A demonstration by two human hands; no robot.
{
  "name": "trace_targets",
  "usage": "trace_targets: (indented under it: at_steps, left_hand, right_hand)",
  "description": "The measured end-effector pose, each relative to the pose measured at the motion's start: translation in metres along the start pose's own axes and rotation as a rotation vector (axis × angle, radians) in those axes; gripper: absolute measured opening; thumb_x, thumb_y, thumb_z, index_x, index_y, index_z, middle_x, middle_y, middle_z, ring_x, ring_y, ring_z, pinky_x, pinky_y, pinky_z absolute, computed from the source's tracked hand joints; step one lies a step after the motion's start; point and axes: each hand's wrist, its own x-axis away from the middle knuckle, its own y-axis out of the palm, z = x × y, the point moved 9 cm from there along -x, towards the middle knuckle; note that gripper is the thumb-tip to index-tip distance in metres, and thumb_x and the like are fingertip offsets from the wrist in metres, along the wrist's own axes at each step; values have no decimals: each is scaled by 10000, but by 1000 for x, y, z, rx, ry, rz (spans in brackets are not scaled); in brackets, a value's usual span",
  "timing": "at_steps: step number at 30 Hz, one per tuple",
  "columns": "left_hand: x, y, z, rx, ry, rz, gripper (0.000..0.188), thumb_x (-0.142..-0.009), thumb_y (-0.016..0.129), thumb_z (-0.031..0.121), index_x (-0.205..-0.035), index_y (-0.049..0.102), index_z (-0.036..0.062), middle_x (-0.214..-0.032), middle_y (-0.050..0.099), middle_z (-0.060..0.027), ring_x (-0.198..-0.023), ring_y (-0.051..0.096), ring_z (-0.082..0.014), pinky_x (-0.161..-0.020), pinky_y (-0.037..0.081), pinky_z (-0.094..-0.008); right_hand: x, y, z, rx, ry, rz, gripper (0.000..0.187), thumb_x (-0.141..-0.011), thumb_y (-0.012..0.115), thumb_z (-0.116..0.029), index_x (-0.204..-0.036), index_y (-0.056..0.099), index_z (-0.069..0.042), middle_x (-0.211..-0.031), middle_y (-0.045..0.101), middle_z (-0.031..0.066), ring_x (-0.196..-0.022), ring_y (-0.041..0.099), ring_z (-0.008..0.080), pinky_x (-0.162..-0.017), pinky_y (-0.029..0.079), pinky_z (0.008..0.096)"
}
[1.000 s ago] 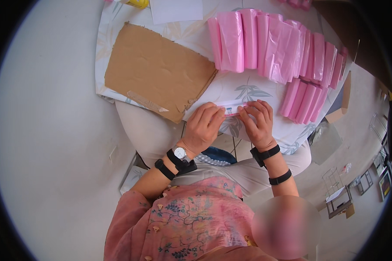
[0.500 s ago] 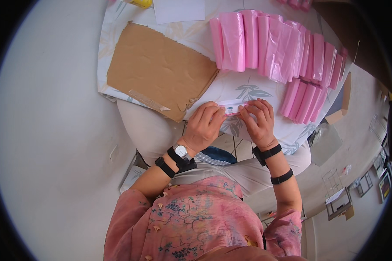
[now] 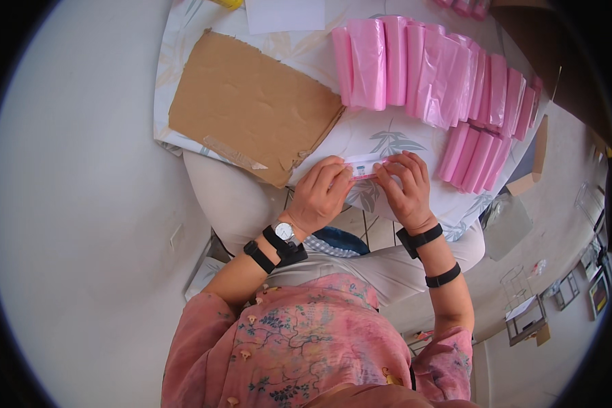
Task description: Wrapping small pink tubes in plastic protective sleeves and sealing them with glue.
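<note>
Between my two hands is a narrow white and pink printed strip (image 3: pixel 364 170), like a label or paper band, stretched level over the table's near edge. My left hand (image 3: pixel 321 193) pinches one end with thumb and fingertips. The other end is gripped the same way by my right hand (image 3: pixel 406 188). Fingers cover both ends of the strip, so its full length is hidden. Several pink plastic rolls (image 3: pixel 367 64), in clear shiny wrap, lie side by side beyond my right hand. A shorter row of pink rolls (image 3: pixel 479 158) lies nearer on the right.
A torn brown cardboard sheet (image 3: pixel 251 102) lies on the leaf-patterned tablecloth (image 3: pixel 394 141) at the left. Behind it are a white sheet of paper (image 3: pixel 285 15) and a yellow object (image 3: pixel 230 3). An open cardboard box (image 3: pixel 534 160) stands beyond the table's right edge.
The view has shifted very slightly. Both hands keep their pinch on the strip, with no other visible movement.
</note>
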Motion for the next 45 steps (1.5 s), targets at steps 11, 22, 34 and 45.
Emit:
trace_targets:
  at_steps: [11,22,34,45]
  left_hand:
    - [-13,-6,17,-112,11,-122,315,-792,779,83,-1073,674,-10,-1074,620,-101,-1042,607,-307,-892,508,-413]
    - [-28,15,26,-111,-38,-294,251,-817,604,9,-1062,649,-15,-1043,635,-144,-953,602,-334,-837,529,-411]
    - [-38,23,17,-159,-8,-272,144,-792,701,68,-925,713,16,-941,685,-171,-883,650,-381,-778,531,-472]
    - [-20,-33,91,-185,205,15,146,-838,649,116,-978,654,72,-981,650,-87,-930,654,-312,-802,523,-435]
  right_hand:
    - [-2,-3,-2,-6,23,37,360,-749,811,-108,-1093,709,-80,-1025,622,60,-1069,632,270,-1008,525,471]
    - [2,-12,-18,42,60,84,309,-796,734,-95,-1101,689,-88,-1078,620,77,-1090,620,282,-1028,487,478]
    - [69,91,-29,-1575,1207,678,336,-1070,571,-127,-1330,515,78,-1197,641,133,-1154,639,193,-963,547,297]
    - [45,59,-42,-1920,949,785,230,-1085,560,-134,-1276,571,-7,-1154,651,70,-1076,644,153,-959,530,288]
